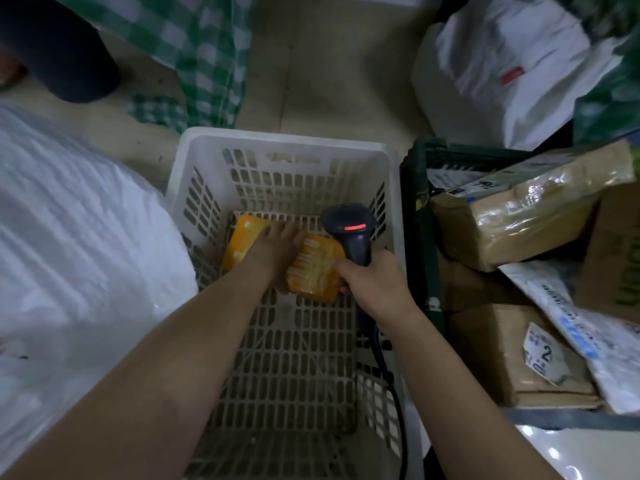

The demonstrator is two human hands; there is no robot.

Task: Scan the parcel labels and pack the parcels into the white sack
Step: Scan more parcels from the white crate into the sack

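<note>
An orange parcel [313,268] lies on the floor of the white plastic basket [277,140], its pale label facing up. My left hand [277,249] rests across the parcel's middle, fingers spread over it and thumb at its near edge. My right hand [375,280] grips the handle of a black barcode scanner [349,230], whose red light shows, just right of the parcel. The white sack [76,237] bulges at the left, beside the basket.
A dark green crate [420,216] at the right holds several brown and white parcels [519,216]. A white plastic bag [502,64] lies at the back right. Green checked cloth [201,46] and a person's dark leg [59,46] are at the back left. The scanner cable [391,386] trails down the basket's right side.
</note>
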